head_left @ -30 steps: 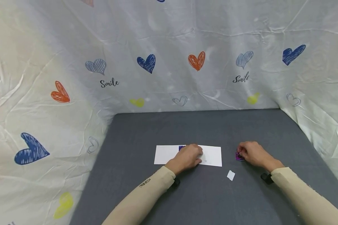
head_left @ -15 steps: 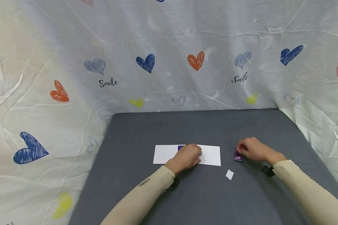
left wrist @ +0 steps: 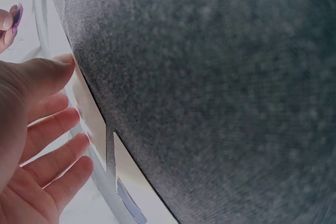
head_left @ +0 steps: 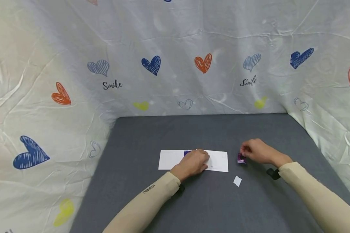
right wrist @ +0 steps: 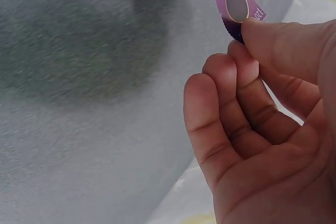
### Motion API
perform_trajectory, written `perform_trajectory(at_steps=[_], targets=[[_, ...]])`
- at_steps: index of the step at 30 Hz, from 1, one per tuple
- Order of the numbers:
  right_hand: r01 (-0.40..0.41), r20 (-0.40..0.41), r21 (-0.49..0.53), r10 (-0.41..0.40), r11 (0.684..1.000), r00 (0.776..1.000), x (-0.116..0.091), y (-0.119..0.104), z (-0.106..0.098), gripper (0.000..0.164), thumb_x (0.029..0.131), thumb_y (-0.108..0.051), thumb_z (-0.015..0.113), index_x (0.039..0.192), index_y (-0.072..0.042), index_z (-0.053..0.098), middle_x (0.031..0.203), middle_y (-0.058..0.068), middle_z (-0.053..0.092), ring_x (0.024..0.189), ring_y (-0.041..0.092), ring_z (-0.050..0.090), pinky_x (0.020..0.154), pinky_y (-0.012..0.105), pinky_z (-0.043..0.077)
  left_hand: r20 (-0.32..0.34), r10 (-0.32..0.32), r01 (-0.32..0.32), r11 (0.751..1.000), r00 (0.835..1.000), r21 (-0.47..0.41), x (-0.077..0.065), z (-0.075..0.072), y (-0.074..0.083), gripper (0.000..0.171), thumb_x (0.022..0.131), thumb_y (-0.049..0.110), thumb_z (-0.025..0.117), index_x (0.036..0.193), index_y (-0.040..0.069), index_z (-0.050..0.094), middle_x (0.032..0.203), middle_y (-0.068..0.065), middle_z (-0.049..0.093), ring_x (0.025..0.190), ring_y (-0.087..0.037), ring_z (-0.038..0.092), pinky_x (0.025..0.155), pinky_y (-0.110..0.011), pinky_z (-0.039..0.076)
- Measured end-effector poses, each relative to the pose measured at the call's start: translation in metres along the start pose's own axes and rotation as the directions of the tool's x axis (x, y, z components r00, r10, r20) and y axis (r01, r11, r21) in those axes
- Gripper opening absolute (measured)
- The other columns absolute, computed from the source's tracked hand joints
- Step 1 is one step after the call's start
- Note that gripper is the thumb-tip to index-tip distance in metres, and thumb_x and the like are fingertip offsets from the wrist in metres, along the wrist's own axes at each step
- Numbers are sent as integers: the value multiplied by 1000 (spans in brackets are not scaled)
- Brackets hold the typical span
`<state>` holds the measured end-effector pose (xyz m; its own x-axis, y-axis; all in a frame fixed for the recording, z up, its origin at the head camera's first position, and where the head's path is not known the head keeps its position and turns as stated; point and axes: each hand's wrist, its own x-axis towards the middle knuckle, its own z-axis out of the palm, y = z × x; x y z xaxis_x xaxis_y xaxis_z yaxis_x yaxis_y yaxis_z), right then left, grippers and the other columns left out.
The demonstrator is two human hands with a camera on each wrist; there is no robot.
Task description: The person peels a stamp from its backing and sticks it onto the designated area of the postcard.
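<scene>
Purple slip (head_left: 241, 159) looks light, easily creased
Right grip (head_left: 257, 151) pinches its edge, best place I'd say; left grip (head_left: 192, 163), fingers loose, rests on the right-hand white card (head_left: 219, 161).

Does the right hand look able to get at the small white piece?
Likely yes: bare table leads from the right hand to the small white piece, though that hand pinches the purple piece.
</scene>
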<state>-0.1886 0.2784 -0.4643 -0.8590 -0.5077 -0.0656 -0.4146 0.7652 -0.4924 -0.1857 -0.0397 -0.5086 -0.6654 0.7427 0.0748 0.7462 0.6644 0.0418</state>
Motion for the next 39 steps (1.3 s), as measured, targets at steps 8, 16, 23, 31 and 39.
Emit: perform_trajectory(at_steps=[8, 16, 23, 31, 39], targets=[[24, -3, 10, -24, 1000, 1000, 10, -13, 1, 13, 101, -3, 70, 93, -12, 74, 82, -7, 70, 72, 6, 56, 68, 27, 48, -28, -28, 27, 999, 999, -42, 1, -1, -1, 34, 102, 22, 77, 132, 6, 75, 131, -7, 78, 126, -22, 73, 109, -37, 57], [47, -14, 3, -47, 999, 999, 22, -23, 7, 12, 101, -3, 70, 94, -12, 75, 82, -7, 70, 70, 5, 55, 66, 27, 48, -56, -73, 67, 992, 996, -103, -1, -6, 0, 36, 105, 24, 73, 135, 6, 73, 134, -9, 77, 125, -23, 74, 105, -39, 59], [64, -16, 13, -64, 998, 998, 32, -35, 15, 14, 100, -3, 69, 92, -12, 74, 80, -7, 69, 70, 5, 56, 65, 27, 48, -89, -82, 70, 989, 993, -129, 1, -5, 0, 34, 107, 26, 69, 134, 6, 75, 132, -8, 78, 123, -23, 75, 105, -39, 59], [98, -22, 23, -98, 995, 995, 43, -46, 26, 15, 98, -1, 69, 89, -12, 72, 78, -7, 66, 69, 5, 55, 65, 26, 47, -142, -63, 42, 989, 988, -145, 1, -2, 0, 30, 108, 26, 68, 129, 6, 77, 126, -7, 80, 117, -22, 77, 103, -38, 60], [107, -3, 45, -107, 993, 994, 51, -54, 37, 15, 98, -1, 69, 89, -13, 72, 78, -8, 66, 69, 3, 55, 65, 25, 47, -147, -63, 33, 980, 987, -198, 2, -2, 1, 26, 109, 24, 67, 124, 7, 79, 120, -5, 82, 109, -19, 78, 98, -35, 62]])
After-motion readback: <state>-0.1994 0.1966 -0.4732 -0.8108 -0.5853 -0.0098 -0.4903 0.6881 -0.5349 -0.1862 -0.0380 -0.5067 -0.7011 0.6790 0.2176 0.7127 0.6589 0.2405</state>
